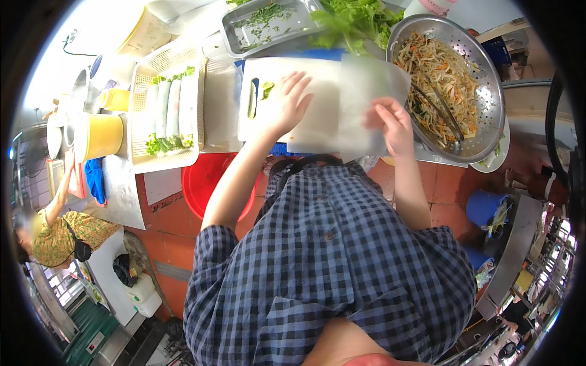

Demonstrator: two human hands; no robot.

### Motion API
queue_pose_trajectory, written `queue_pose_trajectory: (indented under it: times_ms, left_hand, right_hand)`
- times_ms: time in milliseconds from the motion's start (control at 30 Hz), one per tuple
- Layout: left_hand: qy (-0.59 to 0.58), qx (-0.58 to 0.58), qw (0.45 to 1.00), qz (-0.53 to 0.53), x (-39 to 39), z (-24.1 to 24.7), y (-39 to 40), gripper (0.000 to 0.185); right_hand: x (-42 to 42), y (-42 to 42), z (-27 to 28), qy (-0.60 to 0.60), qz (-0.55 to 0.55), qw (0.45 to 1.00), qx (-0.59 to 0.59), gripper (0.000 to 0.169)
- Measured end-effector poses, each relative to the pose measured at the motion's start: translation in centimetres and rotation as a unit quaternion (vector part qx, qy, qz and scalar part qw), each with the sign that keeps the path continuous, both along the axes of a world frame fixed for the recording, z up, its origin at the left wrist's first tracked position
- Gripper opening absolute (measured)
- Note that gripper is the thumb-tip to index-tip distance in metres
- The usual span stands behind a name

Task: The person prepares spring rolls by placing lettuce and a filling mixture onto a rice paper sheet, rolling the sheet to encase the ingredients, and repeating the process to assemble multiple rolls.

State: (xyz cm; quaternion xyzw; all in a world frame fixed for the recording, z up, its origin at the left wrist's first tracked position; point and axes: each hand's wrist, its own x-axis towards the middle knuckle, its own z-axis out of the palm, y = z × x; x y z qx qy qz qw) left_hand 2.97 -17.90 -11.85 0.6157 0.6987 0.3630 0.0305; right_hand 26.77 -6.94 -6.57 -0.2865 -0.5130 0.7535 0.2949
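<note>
My left hand (286, 107) is spread over the left part of a white cutting board (316, 98), with its fingers apart, beside a small green leaf scrap (267, 90). Under my right hand (393, 126), which is blurred, lies a translucent whitish sheet (368, 87) across the board's right end; whether the fingers pinch it I cannot tell. Right of that hand stands a perforated metal colander (492, 87) of shredded vegetables or noodles (446, 73), with metal tongs (439, 107) in it. At the left, a cream plastic basket (200, 110) holds several wrapped rolls (173, 107) with lettuce at their ends.
A metal tray (233, 39) with chopped greens and loose lettuce (361, 20) lie behind the board. A yellow tub (101, 132) stands left of the basket. A red basin (197, 187) is below the counter edge. Another person (78, 233) stands at far left.
</note>
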Motion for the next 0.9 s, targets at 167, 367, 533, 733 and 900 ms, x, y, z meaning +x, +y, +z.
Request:
queue_pose_trajectory:
  times_ms: [167, 367, 533, 733, 900]
  left_hand:
    - [0.119, -0.117, 0.984, -0.067, 1.9, -3.0, 4.6, 0.06]
    - [0.146, -0.12, 0.981, -0.045, 1.1, -4.4, 6.0, 0.066]
    - [0.114, -0.105, 0.987, -0.038, -0.5, -4.0, 7.7, 0.068]
    - [-0.157, 0.111, 0.981, 0.037, -1.7, -0.8, 5.9, 0.052]
    - [-0.459, -0.154, 0.874, 0.041, -1.8, 2.5, -1.6, 0.043]
  right_hand:
    - [2.0, -0.5, 0.4, 0.013, -0.088, 0.996, 0.007, 0.015]
    - [3.4, -1.1, 0.1, -0.001, -0.12, 0.993, -0.003, 0.014]
    - [2.6, -1.4, 0.1, -0.021, -0.084, 0.996, -0.012, 0.014]
    - [-1.0, -2.9, -1.9, -0.062, 0.039, 0.997, -0.033, 0.013]
    - [-4.8, -4.2, -2.4, -0.118, 0.039, 0.992, -0.036, 0.01]
